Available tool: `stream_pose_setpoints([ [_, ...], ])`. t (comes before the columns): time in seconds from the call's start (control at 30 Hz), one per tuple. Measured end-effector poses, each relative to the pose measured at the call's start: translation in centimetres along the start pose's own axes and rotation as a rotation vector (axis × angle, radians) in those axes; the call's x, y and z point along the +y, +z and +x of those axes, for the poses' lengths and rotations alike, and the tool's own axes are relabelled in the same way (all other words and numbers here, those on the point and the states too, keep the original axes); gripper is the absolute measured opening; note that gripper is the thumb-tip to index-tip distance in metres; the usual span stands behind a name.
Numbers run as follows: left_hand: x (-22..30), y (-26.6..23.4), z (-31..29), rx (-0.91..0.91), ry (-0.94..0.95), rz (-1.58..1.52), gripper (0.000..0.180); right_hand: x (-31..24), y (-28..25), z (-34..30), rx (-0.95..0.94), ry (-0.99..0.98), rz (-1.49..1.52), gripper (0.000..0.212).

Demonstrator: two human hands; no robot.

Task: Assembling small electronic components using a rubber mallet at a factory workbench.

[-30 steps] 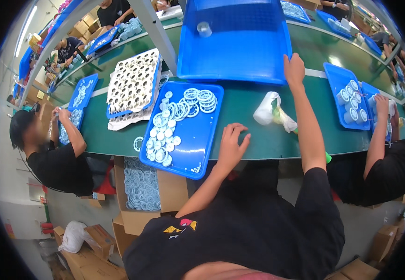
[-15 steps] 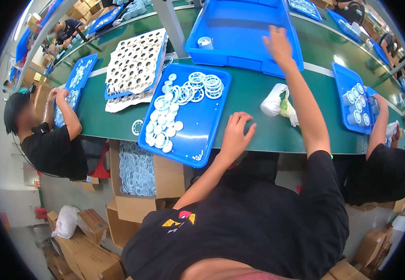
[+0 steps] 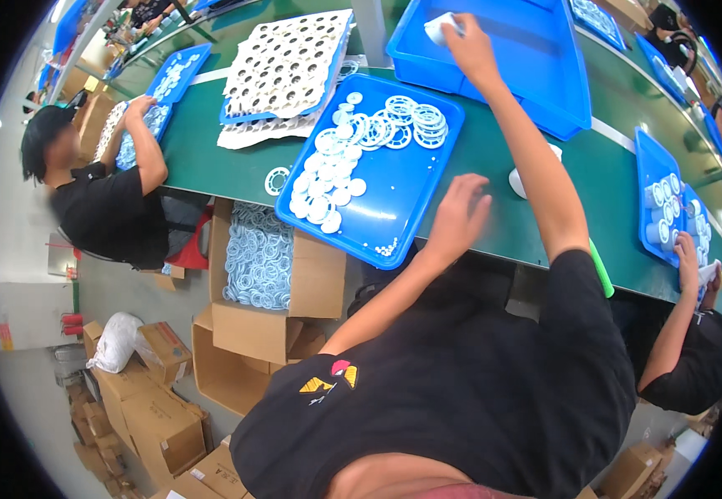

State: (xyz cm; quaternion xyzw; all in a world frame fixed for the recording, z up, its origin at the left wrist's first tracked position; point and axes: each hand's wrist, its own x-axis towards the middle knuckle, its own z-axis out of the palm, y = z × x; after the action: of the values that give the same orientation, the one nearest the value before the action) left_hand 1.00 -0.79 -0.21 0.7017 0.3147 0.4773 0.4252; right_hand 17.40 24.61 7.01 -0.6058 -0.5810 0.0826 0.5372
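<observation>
My right hand point(image 3: 470, 51) reaches over the big blue bin point(image 3: 494, 50) with its fingers closed on a white cup-shaped part point(image 3: 441, 30) near the bin's left end. Slightly blurred, my left hand point(image 3: 460, 218) is held above the table's front edge, empty, fingers apart. It is nearest to the right side of a shallow blue tray point(image 3: 411, 179). That tray holds a pile of small white discs point(image 3: 325, 176), several pale rings point(image 3: 411, 121) and tiny white pieces point(image 3: 386, 248). Partly behind my right forearm lies a white wrapped item point(image 3: 519, 183).
Molded pulp trays point(image 3: 288, 66) are stacked at the left, near a loose ring point(image 3: 277, 180). Below the table edge stands a carton of pale blue rings point(image 3: 257, 258). Co-workers sit at both sides; a tray of cups point(image 3: 658, 200) is at the right.
My right hand has moved left across the bin and taken hold of the cup-shaped part. My left hand has shifted slightly. The whole view has turned and moved.
</observation>
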Motion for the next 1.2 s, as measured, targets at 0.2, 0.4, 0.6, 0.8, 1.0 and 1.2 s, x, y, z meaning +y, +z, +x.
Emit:
stream_pose_setpoints([
  [0.2,-1.0,-1.2,0.3,0.159,-0.070,-0.260,0.072,-6.6,-8.8,-15.1,-0.358,0.716,0.755,0.053],
  [0.4,-0.4,-0.6,1.0,0.052,-0.163,-0.260,0.076,-6.7,-10.9,-25.4,-0.426,1.079,0.688,0.053],
  [0.6,-1.1,-0.5,0.5,0.045,0.040,0.247,0.068,-8.4,-13.5,-26.4,-0.136,0.229,0.017,0.033],
  [0.8,0.0,-1.3,-0.3,0.021,-0.084,0.223,0.062,-8.2,-12.9,-25.5,-0.345,0.025,0.027,0.018],
  [1.0,-0.4,-1.7,-0.7,-0.010,-0.075,0.223,0.062,-7.1,-11.5,-25.0,-0.250,0.084,0.010,0.016],
  [1.2,-0.7,-1.6,-0.8,-0.002,0.028,0.313,0.072,-5.6,-10.6,-24.0,-0.193,0.246,0.206,0.019],
])
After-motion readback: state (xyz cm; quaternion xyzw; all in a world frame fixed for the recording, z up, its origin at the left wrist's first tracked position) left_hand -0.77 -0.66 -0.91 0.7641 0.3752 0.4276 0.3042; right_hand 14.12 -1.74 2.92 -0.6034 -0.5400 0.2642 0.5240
